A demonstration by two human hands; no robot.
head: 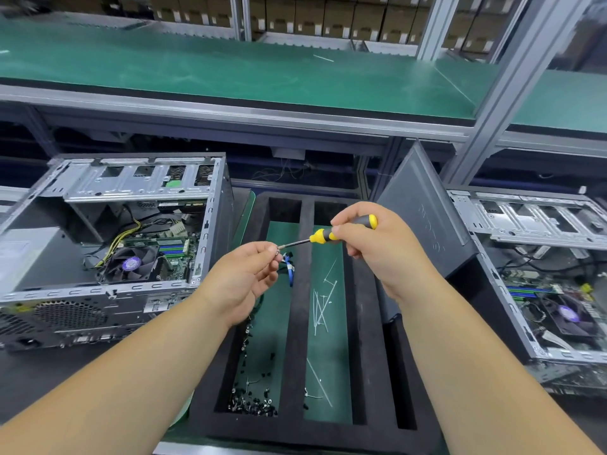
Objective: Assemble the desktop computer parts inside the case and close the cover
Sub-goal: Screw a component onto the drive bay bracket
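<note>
My right hand (374,244) grips a yellow and grey screwdriver (328,235) by its handle, with the shaft pointing left. My left hand (249,274) pinches a small screw (278,255) at the screwdriver's tip. Both hands hover over a black foam tray (299,323). An open computer case (108,244) lies at the left, showing its motherboard, fan and cables. A dark side cover (423,218) leans upright just behind my right hand.
The foam tray holds several loose black screws (253,402), white cable ties (323,303) and a blue cable (290,270). A second open case (551,274) lies at the right. A green shelf (230,70) and an aluminium post (502,93) stand behind.
</note>
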